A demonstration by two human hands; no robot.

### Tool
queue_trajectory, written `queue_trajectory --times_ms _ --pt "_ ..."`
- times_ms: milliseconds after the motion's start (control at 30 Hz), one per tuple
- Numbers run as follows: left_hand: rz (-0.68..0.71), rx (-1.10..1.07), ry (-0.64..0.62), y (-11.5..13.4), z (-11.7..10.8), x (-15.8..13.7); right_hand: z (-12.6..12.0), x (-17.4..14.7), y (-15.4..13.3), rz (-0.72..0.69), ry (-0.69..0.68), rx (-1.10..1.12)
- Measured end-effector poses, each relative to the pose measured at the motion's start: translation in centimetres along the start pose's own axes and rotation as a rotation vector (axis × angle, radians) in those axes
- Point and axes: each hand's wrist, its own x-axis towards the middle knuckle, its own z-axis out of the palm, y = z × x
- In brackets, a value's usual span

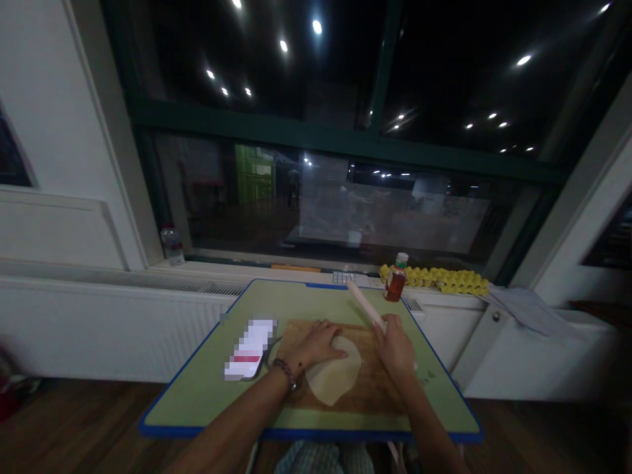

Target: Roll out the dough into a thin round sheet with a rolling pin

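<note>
A flat, pale sheet of dough [332,382] lies on a wooden cutting board [378,385], its near end narrowing to a blunt point. My left hand [316,343] rests palm down over the dough's upper left part, fingers stretched out and thumb to the right. To the right of the dough, my right hand [396,345] is closed around a light wooden rolling pin [365,303]. The pin slants away to the upper left, clear of the dough, its far end near the table's back edge. My right palm hides its near part.
The board sits on a green folding table [197,395] with a blue rim. A phone [251,349], partly blurred out, lies left of the board. Behind stand a bottle of reddish liquid [395,280], yellow egg trays [444,280] and a clear plastic bottle [172,245] on the sill.
</note>
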Motion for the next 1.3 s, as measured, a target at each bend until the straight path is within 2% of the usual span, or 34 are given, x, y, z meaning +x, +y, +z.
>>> queue_trajectory --times_ms 100,167,300,400,467,633,767,833,900,933,1000,1067,1167,1300 --pt "-0.118 -0.01 -0.038 0.4 -0.4 0.5 0.0 -0.6 0.9 0.01 -0.023 0.046" --pt "-0.14 0.001 -0.05 0.6 -0.7 0.7 0.1 -0.9 1.4 0.017 -0.024 0.062" --pt "-0.207 0.061 0.02 0.9 -1.2 -0.1 0.0 -1.4 2.1 0.024 -0.019 0.078" --pt "-0.297 0.251 0.079 0.8 -1.4 -1.4 -0.4 -1.7 2.1 0.029 -0.052 0.071" --pt "-0.347 0.376 0.058 0.7 -1.3 -2.2 -0.6 -1.9 1.9 0.021 -0.088 0.057" --pt "-0.385 0.408 -0.048 1.2 -1.6 -4.0 -0.1 -2.6 0.4 -0.122 -0.108 0.053" --pt "-0.392 0.389 -0.11 2.2 -3.6 -5.0 1.0 -3.8 -1.1 -0.27 -0.102 0.004" --pt "-0.412 0.375 -0.07 2.7 -4.9 -4.8 1.1 -4.4 -1.8 -0.298 -0.11 -0.026" --pt "-0.421 0.375 0.057 3.1 -5.7 -4.3 1.0 -5.1 -2.5 -0.3 -0.122 -0.039" --pt "-0.401 0.383 0.142 3.3 -5.7 -3.8 0.9 -5.4 -2.8 -0.296 -0.127 -0.044" --pt "-0.274 0.386 0.286 3.2 -5.0 -2.7 0.7 -5.8 -3.2 -0.292 -0.132 -0.057" --pt "-0.139 0.325 0.328 2.7 -3.4 -1.6 0.8 -6.2 -3.1 -0.31 -0.126 -0.066" --pt "-0.001 0.245 0.254 1.7 -0.8 -0.1 1.7 -6.7 -2.5 -0.358 -0.091 -0.074" --pt "0.067 0.182 0.147 0.6 0.9 1.4 2.9 -6.8 -2.0 -0.315 -0.04 -0.136"
